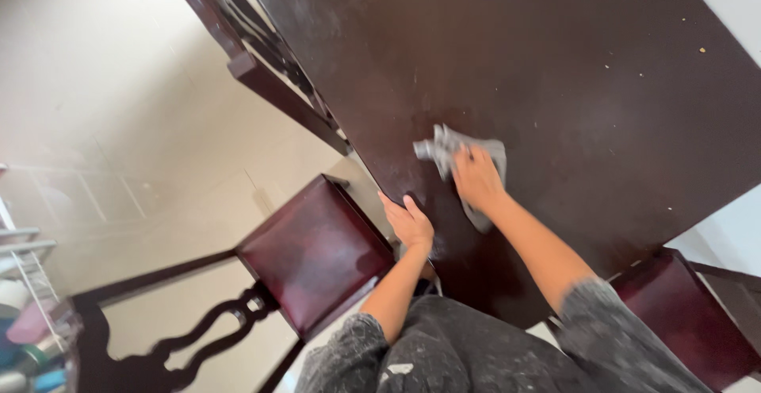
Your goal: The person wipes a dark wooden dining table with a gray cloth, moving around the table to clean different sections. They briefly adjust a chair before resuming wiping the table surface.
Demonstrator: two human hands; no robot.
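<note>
Pressing grey cloth (468, 163) flat under my right hand (478, 177), fingers spread, near the dark table's (602, 68) left edge; left hand (410, 223) rests empty, seemingly open, on that edge, just beside.

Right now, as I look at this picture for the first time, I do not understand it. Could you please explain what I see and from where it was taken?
The single picture comes from a camera worn on a person's head, looking down at their own hands. The right hand presses a grey cloth flat on a dark wooden table. The left hand rests on the table edge and holds nothing. A few pale crumbs lie on the table. A chair with a reddish seat stands on the left side.
</note>
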